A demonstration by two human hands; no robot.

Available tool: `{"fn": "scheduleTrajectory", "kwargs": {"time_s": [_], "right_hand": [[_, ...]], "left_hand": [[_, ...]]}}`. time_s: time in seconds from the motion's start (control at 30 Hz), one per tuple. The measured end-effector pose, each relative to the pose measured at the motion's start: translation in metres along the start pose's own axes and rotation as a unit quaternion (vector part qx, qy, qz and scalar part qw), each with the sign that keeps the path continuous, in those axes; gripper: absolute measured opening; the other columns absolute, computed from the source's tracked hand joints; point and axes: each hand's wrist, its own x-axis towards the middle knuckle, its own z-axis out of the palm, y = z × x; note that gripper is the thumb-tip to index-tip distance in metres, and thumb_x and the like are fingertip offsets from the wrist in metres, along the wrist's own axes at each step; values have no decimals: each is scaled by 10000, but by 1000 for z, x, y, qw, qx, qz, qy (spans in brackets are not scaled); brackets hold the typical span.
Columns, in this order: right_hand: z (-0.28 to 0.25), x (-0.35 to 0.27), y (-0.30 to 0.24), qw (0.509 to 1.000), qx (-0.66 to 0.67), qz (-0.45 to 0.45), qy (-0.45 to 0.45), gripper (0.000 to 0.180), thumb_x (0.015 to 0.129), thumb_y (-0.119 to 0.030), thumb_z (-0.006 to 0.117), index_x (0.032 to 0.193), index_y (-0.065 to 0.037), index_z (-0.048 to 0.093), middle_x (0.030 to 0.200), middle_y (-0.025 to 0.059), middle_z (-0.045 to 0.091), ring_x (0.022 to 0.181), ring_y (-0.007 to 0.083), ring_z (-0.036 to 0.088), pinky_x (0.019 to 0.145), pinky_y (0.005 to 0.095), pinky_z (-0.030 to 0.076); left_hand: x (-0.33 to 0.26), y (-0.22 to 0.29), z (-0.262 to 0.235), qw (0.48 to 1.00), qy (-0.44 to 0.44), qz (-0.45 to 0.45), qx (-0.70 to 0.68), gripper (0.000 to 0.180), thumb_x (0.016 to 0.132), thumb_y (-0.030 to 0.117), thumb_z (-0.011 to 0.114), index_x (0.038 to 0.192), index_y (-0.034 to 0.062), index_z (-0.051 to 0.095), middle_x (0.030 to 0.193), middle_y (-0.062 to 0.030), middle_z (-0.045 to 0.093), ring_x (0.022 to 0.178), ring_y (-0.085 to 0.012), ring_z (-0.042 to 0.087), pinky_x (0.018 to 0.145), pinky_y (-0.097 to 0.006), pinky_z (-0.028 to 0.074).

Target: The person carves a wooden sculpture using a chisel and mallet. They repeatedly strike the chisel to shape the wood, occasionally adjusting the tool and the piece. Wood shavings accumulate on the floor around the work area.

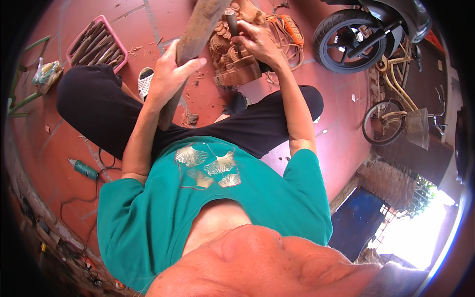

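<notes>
the left hand [170, 74] is wrapped tight around a long wooden mallet [190, 44], fingers curled over its shaft and thumb pointing toward three o'clock, the mallet slanting from the thigh up to twelve o'clock. the right hand [257, 42] is clenched around a chisel [232, 27], its dark handle standing out of the fist and its blade set down onto a reddish wood carving [232, 62] that rests on the tiled floor [54, 143] between the crossed legs in black trousers [99, 109]. at ten o'clock from the carving lies a pink tray [96, 44] full of dark chisels; a white sandal [145, 81] lies just beside the left wrist. an orange power tool [289, 29] sits at two o'clock, a scooter wheel [349, 42] beyond it, a bicycle [396, 109] at four o'clock. a green rotary tool [84, 170] lies at eight o'clock.
</notes>
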Motion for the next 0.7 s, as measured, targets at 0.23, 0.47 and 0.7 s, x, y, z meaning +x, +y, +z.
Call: {"fn": "scheduleTrajectory", "kwargs": {"time_s": [0.23,0.47,0.7], "right_hand": [[-6,-7,11,999,26,23,-7,141,957,-32,604,1097,-17,590,919,66,672,850,92,665,719,266,499],[-9,-9,-11,998,-45,-28,-28,131,943,-34,621,1066,-15,580,872,73,616,875,147,679,711,294,476],[8,-1,3,997,-60,-37,10,250,944,-77,636,1186,-38,586,853,107,646,783,214,646,698,349,472]], "left_hand": [[0,-2,1,999,-2,35,-25,471,886,278,763,1206,-12,576,877,-40,636,739,-104,582,686,-279,493],[-4,4,7,996,40,70,-43,458,891,286,759,1180,-12,565,880,-36,662,743,-108,613,694,-285,515],[5,-10,9,992,-3,64,105,437,889,230,756,1212,5,566,848,-69,696,701,-137,673,666,-289,543]]}}
